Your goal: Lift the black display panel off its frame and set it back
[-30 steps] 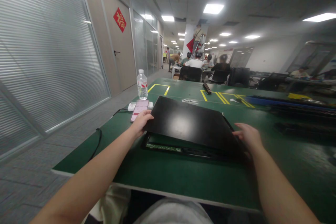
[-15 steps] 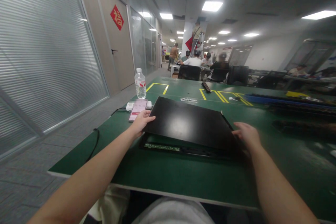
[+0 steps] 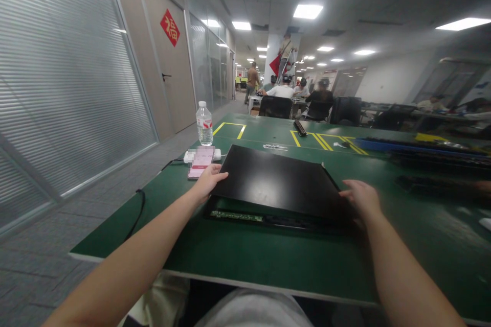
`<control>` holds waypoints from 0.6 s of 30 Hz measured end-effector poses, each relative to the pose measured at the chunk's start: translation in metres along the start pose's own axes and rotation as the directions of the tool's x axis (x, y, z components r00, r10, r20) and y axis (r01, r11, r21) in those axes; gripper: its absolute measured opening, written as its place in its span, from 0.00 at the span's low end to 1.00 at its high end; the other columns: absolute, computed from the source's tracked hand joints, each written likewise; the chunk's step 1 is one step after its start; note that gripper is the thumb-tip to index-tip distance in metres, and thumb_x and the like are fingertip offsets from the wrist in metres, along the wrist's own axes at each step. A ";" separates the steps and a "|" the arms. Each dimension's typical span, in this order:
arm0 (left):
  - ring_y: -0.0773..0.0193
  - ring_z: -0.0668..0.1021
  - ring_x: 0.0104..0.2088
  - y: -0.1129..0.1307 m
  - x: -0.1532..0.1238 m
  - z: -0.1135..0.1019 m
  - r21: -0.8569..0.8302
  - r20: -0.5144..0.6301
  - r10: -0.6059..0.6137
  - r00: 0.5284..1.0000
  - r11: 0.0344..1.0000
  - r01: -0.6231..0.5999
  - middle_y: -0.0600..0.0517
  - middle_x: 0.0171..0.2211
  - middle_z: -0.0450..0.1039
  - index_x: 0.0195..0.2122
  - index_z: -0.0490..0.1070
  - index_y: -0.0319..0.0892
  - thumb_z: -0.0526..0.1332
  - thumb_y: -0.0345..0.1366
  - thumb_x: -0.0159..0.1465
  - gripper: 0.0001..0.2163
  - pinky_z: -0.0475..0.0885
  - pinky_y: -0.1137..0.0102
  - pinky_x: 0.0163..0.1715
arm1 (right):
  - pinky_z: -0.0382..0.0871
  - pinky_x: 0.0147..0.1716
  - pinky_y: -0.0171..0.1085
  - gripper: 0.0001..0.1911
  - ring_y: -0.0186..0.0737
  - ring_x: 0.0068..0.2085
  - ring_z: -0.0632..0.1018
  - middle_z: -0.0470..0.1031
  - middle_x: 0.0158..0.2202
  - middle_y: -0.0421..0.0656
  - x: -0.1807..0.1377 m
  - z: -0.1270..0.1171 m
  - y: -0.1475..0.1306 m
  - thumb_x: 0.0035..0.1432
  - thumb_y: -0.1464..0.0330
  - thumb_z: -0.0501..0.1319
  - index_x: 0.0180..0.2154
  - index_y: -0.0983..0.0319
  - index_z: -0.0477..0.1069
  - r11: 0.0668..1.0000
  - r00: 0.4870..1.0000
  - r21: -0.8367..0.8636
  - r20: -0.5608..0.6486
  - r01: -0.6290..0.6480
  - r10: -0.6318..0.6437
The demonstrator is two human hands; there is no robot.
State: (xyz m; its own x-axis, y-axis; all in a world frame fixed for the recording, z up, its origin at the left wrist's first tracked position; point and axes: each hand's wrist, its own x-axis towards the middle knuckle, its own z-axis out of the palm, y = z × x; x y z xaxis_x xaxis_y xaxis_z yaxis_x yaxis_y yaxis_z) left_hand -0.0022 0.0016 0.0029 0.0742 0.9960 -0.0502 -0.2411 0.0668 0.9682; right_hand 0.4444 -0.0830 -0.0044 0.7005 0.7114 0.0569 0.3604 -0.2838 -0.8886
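Note:
A flat black screen panel lies tilted in front of me, its glossy face up. My left hand pinches its left edge, thumb on top and fingers partly hidden underneath. At the right edge, my right hand grips the panel with its fingertips; part of this hand is in shadow. Under the panel's near side shows a black frame. In that frame sits a narrow green circuit board. The rest of the frame is covered by the panel.
On the green table, a water bottle, a phone and a white power strip stand or lie at the left. A dark bar lies at the back. Long blue and black parts occupy the right.
The camera view has shifted slightly. Both hands keep their hold on the screen panel, which sits in nearly the same place, perhaps a touch lower.

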 end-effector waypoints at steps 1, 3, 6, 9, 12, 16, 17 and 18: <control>0.62 0.81 0.27 -0.001 0.000 0.000 0.007 -0.003 -0.001 1.000 1.000 0.001 0.49 0.31 0.79 0.38 0.68 0.39 0.70 0.23 0.50 0.16 0.75 0.69 0.31 | 0.62 0.22 0.38 0.20 0.39 0.20 0.69 0.81 0.25 0.47 0.000 0.000 0.000 0.49 0.59 0.59 0.41 0.62 0.78 1.000 1.000 -0.016 -0.002 -0.003 0.003; 0.61 0.81 0.28 -0.002 0.000 0.001 0.018 -0.007 0.002 1.000 1.000 -0.002 0.49 0.30 0.79 0.37 0.68 0.39 0.70 0.24 0.50 0.15 0.75 0.68 0.31 | 0.62 0.24 0.39 0.20 0.40 0.21 0.70 0.81 0.26 0.47 0.001 -0.001 0.000 0.49 0.58 0.59 0.41 0.62 0.78 0.999 1.000 -0.041 -0.005 0.002 -0.002; 0.60 0.81 0.29 -0.004 0.000 0.001 0.035 -0.008 0.008 1.000 0.999 -0.008 0.49 0.30 0.79 0.36 0.68 0.39 0.71 0.25 0.50 0.16 0.75 0.68 0.32 | 0.63 0.26 0.39 0.19 0.42 0.25 0.73 0.81 0.26 0.47 0.003 -0.001 0.001 0.50 0.58 0.59 0.40 0.61 0.78 0.997 1.000 -0.071 -0.015 0.022 -0.023; 0.60 0.81 0.29 -0.004 0.000 0.001 0.044 -0.011 0.005 1.000 0.999 -0.004 0.49 0.30 0.79 0.36 0.68 0.39 0.72 0.25 0.50 0.16 0.75 0.67 0.32 | 0.63 0.27 0.39 0.18 0.44 0.28 0.75 0.81 0.26 0.46 0.005 -0.001 0.003 0.50 0.58 0.59 0.39 0.60 0.78 0.993 0.999 -0.108 -0.023 0.042 -0.044; 0.60 0.81 0.29 -0.004 0.000 0.002 0.041 -0.015 -0.002 1.000 0.999 0.003 0.49 0.30 0.79 0.36 0.68 0.39 0.72 0.25 0.49 0.16 0.75 0.67 0.32 | 0.64 0.27 0.39 0.19 0.46 0.30 0.77 0.81 0.27 0.46 0.006 0.000 0.007 0.50 0.57 0.59 0.39 0.60 0.78 0.991 0.998 -0.123 -0.014 0.052 -0.054; 0.60 0.81 0.29 -0.004 0.000 0.002 0.045 -0.015 -0.012 1.000 0.999 0.012 0.50 0.29 0.79 0.36 0.69 0.40 0.73 0.26 0.48 0.17 0.75 0.67 0.32 | 0.64 0.28 0.39 0.19 0.46 0.30 0.77 0.81 0.28 0.46 0.009 0.000 0.010 0.51 0.57 0.59 0.40 0.60 0.78 0.988 0.999 -0.146 -0.010 0.039 -0.041; 0.60 0.81 0.29 -0.004 0.000 0.003 0.049 -0.017 -0.015 1.000 0.999 0.016 0.50 0.29 0.79 0.36 0.69 0.40 0.73 0.26 0.48 0.17 0.75 0.68 0.32 | 0.64 0.28 0.39 0.19 0.46 0.30 0.78 0.81 0.28 0.46 0.009 0.000 0.010 0.50 0.57 0.59 0.40 0.60 0.78 0.988 0.999 -0.152 -0.009 0.038 -0.040; 0.60 0.81 0.29 -0.004 -0.001 0.003 0.052 -0.021 -0.017 1.000 0.998 0.018 0.50 0.29 0.79 0.36 0.69 0.40 0.73 0.26 0.49 0.17 0.75 0.68 0.32 | 0.64 0.27 0.40 0.20 0.47 0.30 0.78 0.81 0.28 0.46 0.009 0.000 0.011 0.50 0.57 0.59 0.41 0.60 0.78 0.986 0.999 -0.159 -0.009 0.039 -0.041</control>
State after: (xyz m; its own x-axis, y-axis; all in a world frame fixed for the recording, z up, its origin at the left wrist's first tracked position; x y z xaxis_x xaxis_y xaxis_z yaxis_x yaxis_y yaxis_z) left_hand 0.0012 0.0007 -0.0002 0.0582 0.9957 -0.0716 -0.1887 0.0814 0.9787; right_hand 0.4545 -0.0791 -0.0135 0.6905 0.7168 0.0971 0.4808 -0.3546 -0.8019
